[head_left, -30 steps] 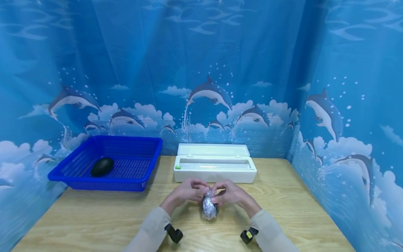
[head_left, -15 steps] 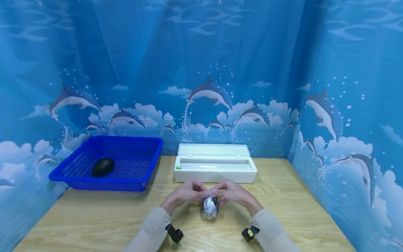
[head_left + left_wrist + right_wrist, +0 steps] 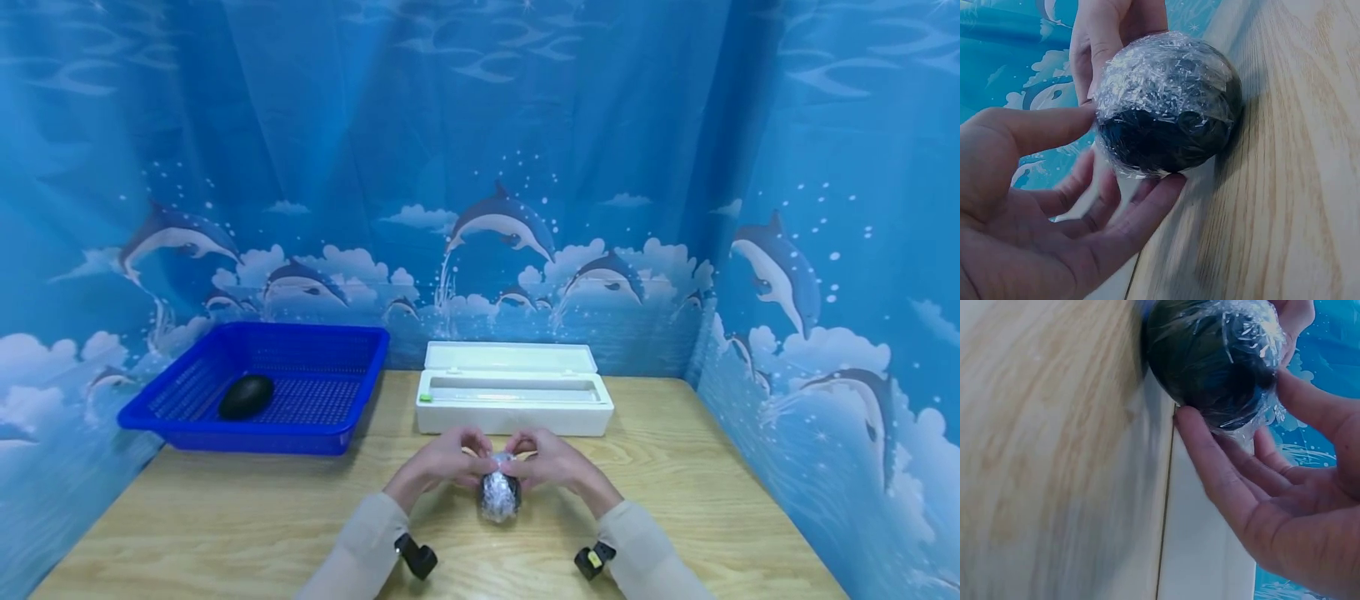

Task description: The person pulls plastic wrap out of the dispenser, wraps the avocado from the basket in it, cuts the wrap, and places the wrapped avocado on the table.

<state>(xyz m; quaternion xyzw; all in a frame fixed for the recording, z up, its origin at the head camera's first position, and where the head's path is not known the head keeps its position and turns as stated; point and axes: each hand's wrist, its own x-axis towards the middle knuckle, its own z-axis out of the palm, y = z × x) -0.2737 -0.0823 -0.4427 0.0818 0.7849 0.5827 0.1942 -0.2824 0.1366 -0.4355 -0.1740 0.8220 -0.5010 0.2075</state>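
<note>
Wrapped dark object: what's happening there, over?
Left hand, right hand: both gripping wrapped dark object. Object on table. Open white box just beyond.

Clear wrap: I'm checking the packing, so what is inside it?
A dark, rounded object shows through the clear wrap. Crinkled, glinting layers cover much of its surface, so details there can't be seen.
</note>
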